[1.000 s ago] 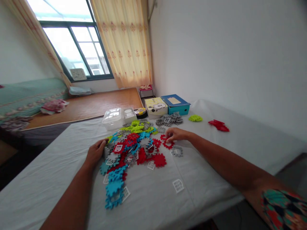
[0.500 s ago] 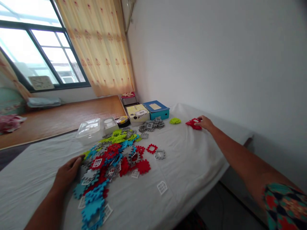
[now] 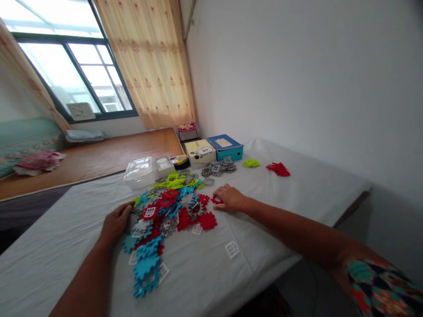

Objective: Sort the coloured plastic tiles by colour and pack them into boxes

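A bright red, tooth-edged piece (image 3: 214,200) shows partly under the right hand (image 3: 230,199), mid-frame; how closed its grip is, I cannot tell

My right sleeve (image 3: 380,286) ends near the elbow, its cloth printed all over in bold patches of teal green, red, dark navy and pale orange, some shaped rather like flowers. Below it my forearm (image 3: 297,230) is bare, and so are my right hand (image 3: 230,198) and left hand (image 3: 115,223)
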### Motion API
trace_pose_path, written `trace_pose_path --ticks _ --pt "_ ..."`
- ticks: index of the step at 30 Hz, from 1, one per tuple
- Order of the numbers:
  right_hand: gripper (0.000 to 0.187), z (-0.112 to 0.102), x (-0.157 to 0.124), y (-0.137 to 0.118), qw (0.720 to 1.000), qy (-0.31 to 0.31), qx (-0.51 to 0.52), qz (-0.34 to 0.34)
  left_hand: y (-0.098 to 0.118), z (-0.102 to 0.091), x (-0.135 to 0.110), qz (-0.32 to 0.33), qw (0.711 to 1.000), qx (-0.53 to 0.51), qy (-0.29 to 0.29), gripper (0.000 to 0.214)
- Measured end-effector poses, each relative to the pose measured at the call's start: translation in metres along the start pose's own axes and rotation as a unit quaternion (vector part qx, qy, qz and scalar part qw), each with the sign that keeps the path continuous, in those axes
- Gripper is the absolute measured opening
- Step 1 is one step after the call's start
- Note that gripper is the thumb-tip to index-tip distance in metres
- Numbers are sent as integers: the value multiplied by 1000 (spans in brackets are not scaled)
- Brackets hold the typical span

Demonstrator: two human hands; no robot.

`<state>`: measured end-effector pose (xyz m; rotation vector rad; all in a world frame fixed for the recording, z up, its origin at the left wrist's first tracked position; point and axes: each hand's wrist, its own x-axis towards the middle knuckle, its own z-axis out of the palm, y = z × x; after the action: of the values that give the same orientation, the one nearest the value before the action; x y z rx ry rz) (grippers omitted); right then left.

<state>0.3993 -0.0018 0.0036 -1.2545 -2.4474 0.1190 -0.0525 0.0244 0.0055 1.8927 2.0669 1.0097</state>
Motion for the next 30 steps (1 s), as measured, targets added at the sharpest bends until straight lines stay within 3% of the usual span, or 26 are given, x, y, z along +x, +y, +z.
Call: trace_pose_path --ticks 3,6,7,9,11,13,16,20,25,27,30 --pt "40 -6 6 8 999 15 -12 28 -3 1 1 5 1000 -1 4 51" --pt "42 -47 -9 57 992 84 -25 94 -4 2 2 5 1000 4 2 50" --pt "39 -63 -21 80 979 140 -37 142 -4 2 2 5 1000 7 1 50" --pt "40 -92 -54 126 927 248 -88 269 -3 2 2 7 1000 10 1 50" --pt "46 -109 -93 166 868 284 -132 385 -2 2 1 6 1000 14 0 50" --pt "51 -113 -125 194 846 250 -147 447 0 1 1 3 1000 18 0 49" --pt "58 -104 -145 210 861 156 -153 460 3 1 1 -1 1000 22 -2 49" --pt "61 -93 -130 208 859 137 -196 453 4 0 0 4 1000 24 -1 48" --pt "42 -88 -117 213 907 30 -204 368 8 -2 -2 12 1000 18 -4 48" --pt "42 -87 -119 216 901 21 -194 387 8 -2 -3 9 1000 20 -2 47" --pt "44 -88 -113 213 876 59 -214 427 6 -1 -2 9 1000 18 1 46"
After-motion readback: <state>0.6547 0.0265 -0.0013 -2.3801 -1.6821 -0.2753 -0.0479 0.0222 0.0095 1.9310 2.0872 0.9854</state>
